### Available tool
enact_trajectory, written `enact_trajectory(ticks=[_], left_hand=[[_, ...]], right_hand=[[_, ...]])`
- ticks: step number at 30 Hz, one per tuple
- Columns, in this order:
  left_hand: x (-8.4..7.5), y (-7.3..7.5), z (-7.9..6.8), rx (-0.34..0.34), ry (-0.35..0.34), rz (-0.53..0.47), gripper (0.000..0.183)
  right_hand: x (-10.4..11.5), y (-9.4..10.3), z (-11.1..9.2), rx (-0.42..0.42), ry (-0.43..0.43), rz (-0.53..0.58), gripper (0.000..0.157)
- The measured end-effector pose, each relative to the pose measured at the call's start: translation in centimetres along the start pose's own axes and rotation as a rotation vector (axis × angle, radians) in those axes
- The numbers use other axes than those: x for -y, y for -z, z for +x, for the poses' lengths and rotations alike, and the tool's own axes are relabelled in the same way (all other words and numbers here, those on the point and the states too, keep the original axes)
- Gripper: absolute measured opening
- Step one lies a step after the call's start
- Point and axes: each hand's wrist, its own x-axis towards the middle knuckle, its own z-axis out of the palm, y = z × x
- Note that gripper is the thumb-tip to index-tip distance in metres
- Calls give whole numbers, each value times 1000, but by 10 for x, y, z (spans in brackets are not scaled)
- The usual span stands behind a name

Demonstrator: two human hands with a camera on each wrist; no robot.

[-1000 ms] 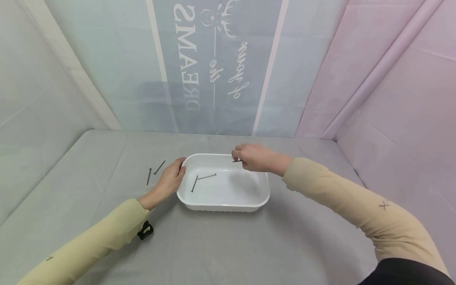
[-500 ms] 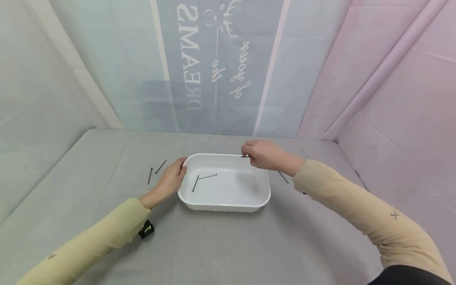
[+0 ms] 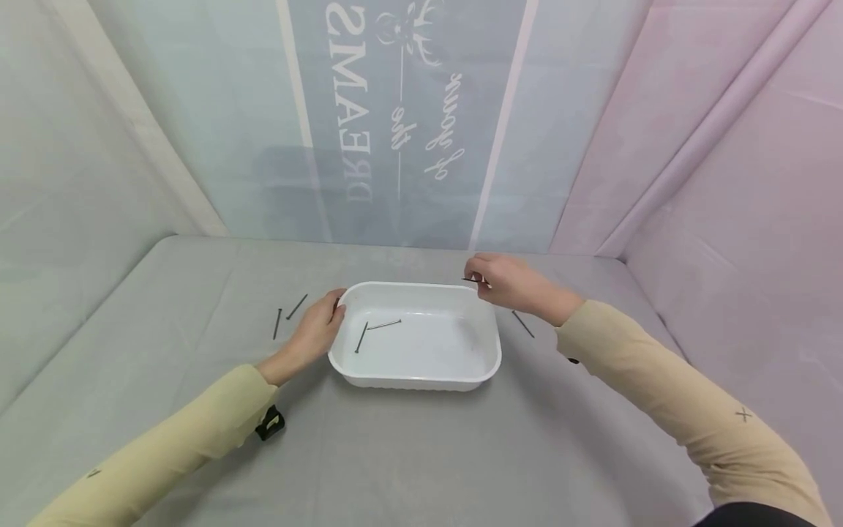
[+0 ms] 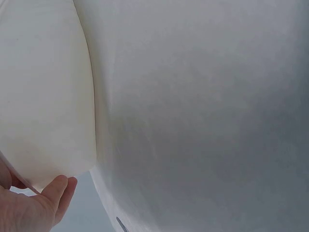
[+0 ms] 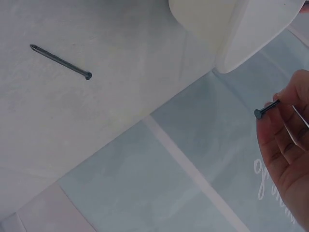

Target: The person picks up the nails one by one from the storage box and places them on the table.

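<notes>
The white rectangular dish [image 3: 421, 383] stands on the grey table, with two nails inside; one nail [image 3: 361, 337] lies near its left end, close to the other nail [image 3: 384, 324]. My left hand [image 3: 309, 333] grips the dish's left rim, thumb on the inner side; a small dark spot shows by the thumb, too small to identify. In the left wrist view, the fingers [image 4: 55, 193] curl against the dish wall. Above the far right corner, my right hand [image 3: 514, 283] pinches a dark nail [image 5: 268, 109] between thumb and fingertips, its flat head sticking out.
Two loose nails lie left of the dish, one nail [image 3: 277, 323] nearer and one nail [image 3: 297, 307] farther off. Another nail [image 5: 60, 62] lies on the table to the right. Printed cloth [image 3: 395, 183] hangs behind the table.
My right hand has moved right and away from me, from over the dish to its far right corner, still pinching the nail. The right-hand loose nail has come into view. My left hand stays put.
</notes>
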Motion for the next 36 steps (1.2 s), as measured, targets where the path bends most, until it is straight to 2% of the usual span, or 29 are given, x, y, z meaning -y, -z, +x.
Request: enact_trajectory(ticks=[11,24,36], left_hand=[[-3,0,2,6,32,-9,40],[-5,1,2,3,24,-9,39],[-5,1,3,8,31,-14,39]], right_hand=[[-6,7,-2,-28,-110,50,21],[-17,8,-11,-51,-187,90,20],[-26,13,-16,-76,-281,176,21]])
